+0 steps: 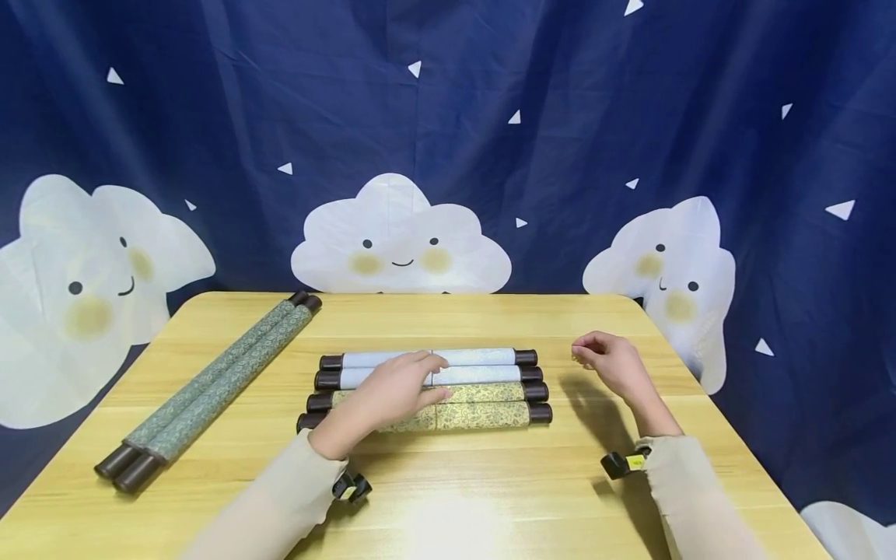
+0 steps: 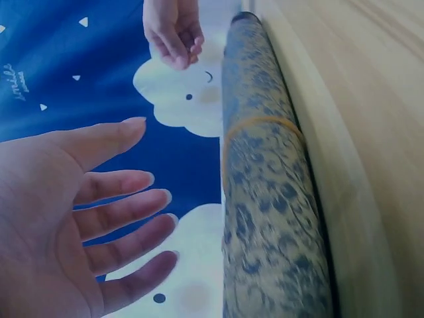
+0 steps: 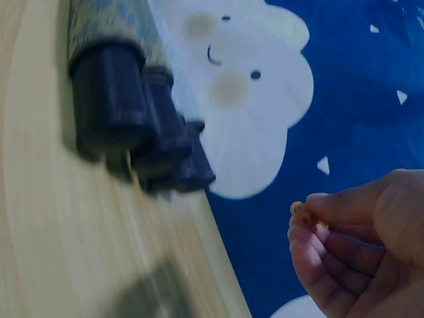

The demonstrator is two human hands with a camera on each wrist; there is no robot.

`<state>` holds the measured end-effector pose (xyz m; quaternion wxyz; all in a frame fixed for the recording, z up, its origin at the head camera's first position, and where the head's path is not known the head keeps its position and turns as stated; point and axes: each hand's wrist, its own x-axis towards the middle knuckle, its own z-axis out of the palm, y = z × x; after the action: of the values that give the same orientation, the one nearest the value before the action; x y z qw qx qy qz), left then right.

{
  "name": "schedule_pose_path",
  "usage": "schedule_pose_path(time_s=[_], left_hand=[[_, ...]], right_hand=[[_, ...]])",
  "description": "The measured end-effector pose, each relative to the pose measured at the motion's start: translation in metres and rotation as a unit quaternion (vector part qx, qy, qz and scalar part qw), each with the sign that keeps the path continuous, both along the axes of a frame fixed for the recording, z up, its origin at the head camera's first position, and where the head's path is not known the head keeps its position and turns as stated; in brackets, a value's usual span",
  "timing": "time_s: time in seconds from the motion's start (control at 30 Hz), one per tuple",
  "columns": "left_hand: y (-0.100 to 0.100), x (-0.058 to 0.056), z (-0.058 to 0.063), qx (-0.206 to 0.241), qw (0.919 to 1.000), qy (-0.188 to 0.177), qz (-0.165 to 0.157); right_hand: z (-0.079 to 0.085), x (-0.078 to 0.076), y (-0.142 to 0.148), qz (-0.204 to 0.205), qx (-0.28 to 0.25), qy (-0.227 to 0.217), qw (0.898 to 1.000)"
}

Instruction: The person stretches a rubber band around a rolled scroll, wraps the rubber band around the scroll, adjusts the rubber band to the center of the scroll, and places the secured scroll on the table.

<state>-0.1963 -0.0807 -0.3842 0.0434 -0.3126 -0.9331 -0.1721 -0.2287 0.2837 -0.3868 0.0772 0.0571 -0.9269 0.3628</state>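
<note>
Two yellow patterned scrolls (image 1: 483, 415) and two pale blue scrolls (image 1: 483, 357), all with dark end knobs, lie side by side mid-table. A thin rubber band (image 2: 265, 122) circles the nearest yellow scroll around its middle. My left hand (image 1: 399, 389) hovers over the scrolls, fingers spread and relaxed, holding nothing; the left wrist view shows a gap between it and the nearest scroll. To the right of the scrolls' ends, my right hand (image 1: 616, 364) is raised above the table. Its thumb and fingertips pinch a small orange looped thing (image 3: 300, 212), perhaps a bunched rubber band.
Two longer green patterned scrolls (image 1: 217, 389) with dark knobs lie slantwise on the left of the wooden table (image 1: 490, 482). Behind the table's far edge hangs a dark blue curtain (image 1: 462, 93) printed with clouds.
</note>
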Motion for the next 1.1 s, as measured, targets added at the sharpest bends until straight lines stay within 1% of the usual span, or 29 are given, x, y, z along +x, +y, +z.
schedule_pose_path(time_s=[0.1, 0.2, 0.3, 0.43, 0.57, 0.67, 0.77, 0.87, 1.0, 1.1], left_hand=[[0.006, 0.000, 0.003, 0.025, 0.9996, 0.013, 0.002], [0.011, -0.002, 0.005, 0.050, 0.9987, 0.013, 0.005], [0.014, -0.004, 0.004, 0.073, 0.9973, -0.002, 0.010], [0.015, -0.006, 0.002, 0.104, 0.9940, -0.022, 0.024], [0.015, -0.007, 0.001, 0.154, 0.9862, -0.048, 0.035], [0.016, -0.007, 0.001, 0.194, 0.9776, -0.076, 0.030], [0.017, -0.006, 0.000, 0.222, 0.9692, -0.104, 0.024], [0.019, -0.005, -0.001, 0.234, 0.9648, -0.119, 0.019], [0.021, -0.004, -0.002, 0.242, 0.9621, -0.126, 0.007], [0.022, -0.003, -0.002, 0.246, 0.9613, -0.124, 0.002]], right_hand=[[0.001, -0.001, -0.014, 0.017, -0.040, -0.005, 0.999], [0.004, -0.001, -0.030, 0.041, -0.082, -0.010, 0.996], [0.007, 0.000, -0.047, 0.061, -0.116, -0.013, 0.991], [0.009, -0.001, -0.068, 0.088, -0.141, -0.013, 0.986], [0.010, 0.000, -0.090, 0.127, -0.176, -0.020, 0.976], [0.012, 0.004, -0.105, 0.151, -0.195, -0.029, 0.969], [0.013, 0.009, -0.118, 0.170, -0.203, -0.042, 0.963], [0.012, 0.016, -0.128, 0.182, -0.211, -0.057, 0.959], [0.010, 0.023, -0.138, 0.193, -0.223, -0.071, 0.953], [0.008, 0.026, -0.143, 0.198, -0.251, -0.080, 0.944]])
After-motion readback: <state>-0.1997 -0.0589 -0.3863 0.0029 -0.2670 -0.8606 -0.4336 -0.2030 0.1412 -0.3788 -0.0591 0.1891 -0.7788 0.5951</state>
